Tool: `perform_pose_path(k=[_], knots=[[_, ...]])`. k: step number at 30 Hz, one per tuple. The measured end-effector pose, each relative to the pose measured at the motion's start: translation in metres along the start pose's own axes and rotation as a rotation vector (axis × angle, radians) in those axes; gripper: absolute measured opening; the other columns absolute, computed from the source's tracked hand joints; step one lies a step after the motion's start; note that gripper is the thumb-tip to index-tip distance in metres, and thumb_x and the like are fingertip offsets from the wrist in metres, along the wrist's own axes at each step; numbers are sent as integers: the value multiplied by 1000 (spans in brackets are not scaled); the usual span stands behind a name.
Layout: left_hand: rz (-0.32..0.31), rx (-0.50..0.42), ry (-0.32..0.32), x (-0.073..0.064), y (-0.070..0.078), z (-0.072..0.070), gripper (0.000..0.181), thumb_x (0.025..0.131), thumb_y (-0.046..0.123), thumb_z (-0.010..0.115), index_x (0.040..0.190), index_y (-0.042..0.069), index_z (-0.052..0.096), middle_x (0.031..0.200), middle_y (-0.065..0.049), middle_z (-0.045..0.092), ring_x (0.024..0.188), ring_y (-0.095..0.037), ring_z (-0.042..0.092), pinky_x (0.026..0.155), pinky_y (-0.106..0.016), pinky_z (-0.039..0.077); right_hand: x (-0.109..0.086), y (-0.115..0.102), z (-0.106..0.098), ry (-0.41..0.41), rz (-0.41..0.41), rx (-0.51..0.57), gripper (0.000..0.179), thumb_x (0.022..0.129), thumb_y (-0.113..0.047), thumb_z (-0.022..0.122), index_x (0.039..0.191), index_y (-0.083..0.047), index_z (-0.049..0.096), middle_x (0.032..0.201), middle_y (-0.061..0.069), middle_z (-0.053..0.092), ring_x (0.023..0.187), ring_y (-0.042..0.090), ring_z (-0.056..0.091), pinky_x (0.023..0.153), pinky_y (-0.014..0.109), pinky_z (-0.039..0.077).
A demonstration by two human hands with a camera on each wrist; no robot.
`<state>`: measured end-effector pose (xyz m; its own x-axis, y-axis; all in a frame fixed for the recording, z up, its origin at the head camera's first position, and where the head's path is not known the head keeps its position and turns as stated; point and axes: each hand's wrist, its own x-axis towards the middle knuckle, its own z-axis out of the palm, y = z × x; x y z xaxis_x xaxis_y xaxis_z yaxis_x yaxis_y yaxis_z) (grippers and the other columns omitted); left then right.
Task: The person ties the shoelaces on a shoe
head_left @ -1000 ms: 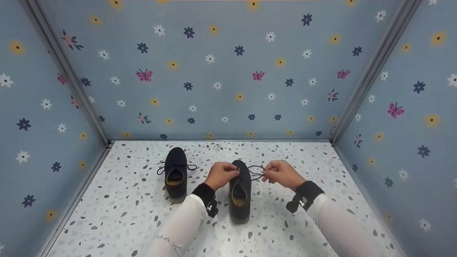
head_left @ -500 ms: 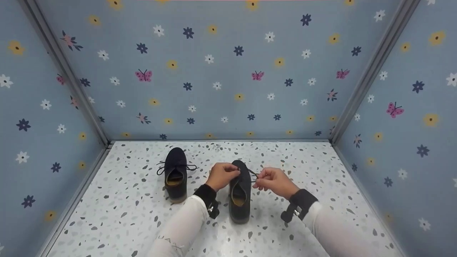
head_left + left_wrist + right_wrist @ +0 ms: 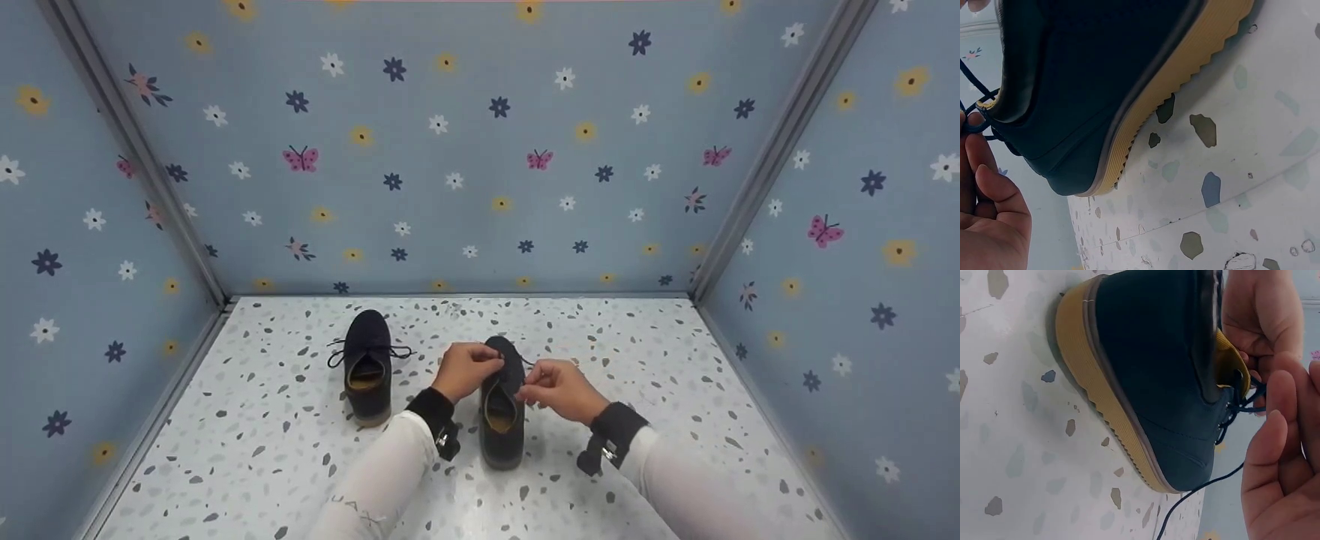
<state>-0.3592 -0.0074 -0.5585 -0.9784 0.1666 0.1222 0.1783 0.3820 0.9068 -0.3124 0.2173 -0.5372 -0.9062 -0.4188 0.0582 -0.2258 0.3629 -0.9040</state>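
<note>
Two white sleeves (image 3: 701,491), each with a black wrist strap (image 3: 619,431), extend over a speckled worktop (image 3: 262,420). The nearer shoe (image 3: 501,448) of two stands flat near the worktop's middle, toe towards the far edge, between the right hand (image 3: 566,391) and the left hand (image 3: 463,373). The right hand, at the shoe's right side, has thumb and fingertips drawn together, pinching dark lace (image 3: 1207,484); the left hand pinches lace at the shoe's front, fingertips closed on it. The farther shoe (image 3: 367,334), its lace tied in a bow, stands towards the left edge. Three flowered blue panels (image 3: 465,150) rise along the left, right and far edges.
</note>
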Motion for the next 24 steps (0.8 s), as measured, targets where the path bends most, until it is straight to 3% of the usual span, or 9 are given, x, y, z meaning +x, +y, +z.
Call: perform_pose_path(k=[3, 5, 10, 16, 24], knots=[[-7, 9, 1, 0, 0, -1, 13, 90, 22, 80, 99, 13, 83, 101, -4, 81, 93, -15, 74, 82, -30, 60, 2, 0, 7, 21, -22, -14, 17, 96, -10, 74, 90, 4, 64, 94, 22, 80, 82, 29, 77, 62, 20, 51], [-14, 14, 0, 0, 0, -1, 13, 90, 22, 80, 99, 14, 83, 101, -3, 81, 93, -14, 74, 82, -30, 60, 3, -1, 11, 50, -18, -32, 16, 95, -9, 76, 89, 2, 66, 93, 20, 80, 83, 24, 78, 64, 20, 52], [-13, 5, 6, 0, 0, -2, 12, 90, 21, 80, 98, 13, 83, 100, -3, 82, 92, -13, 74, 82, -29, 60, 7, -3, 21, 158, -22, -176, 11, 90, -12, 80, 84, -8, 72, 83, 8, 79, 72, 5, 69, 66, 20, 53], [-26, -13, 9, -2, -2, -3, 11, 89, 21, 81, 97, 15, 84, 100, -2, 82, 91, -12, 74, 82, -28, 59, 17, -5, 30, 261, -2, -324, 9, 88, -14, 83, 82, -14, 76, 77, 0, 75, 65, 5, 60, 61, 23, 50], [-23, -8, 3, -2, -5, -5, 11, 90, 17, 80, 99, 10, 83, 102, -7, 81, 89, -13, 72, 78, -27, 58, 25, -3, 31, 248, 43, -348, 9, 87, -16, 83, 81, -15, 77, 79, -1, 77, 66, 6, 63, 63, 26, 54]])
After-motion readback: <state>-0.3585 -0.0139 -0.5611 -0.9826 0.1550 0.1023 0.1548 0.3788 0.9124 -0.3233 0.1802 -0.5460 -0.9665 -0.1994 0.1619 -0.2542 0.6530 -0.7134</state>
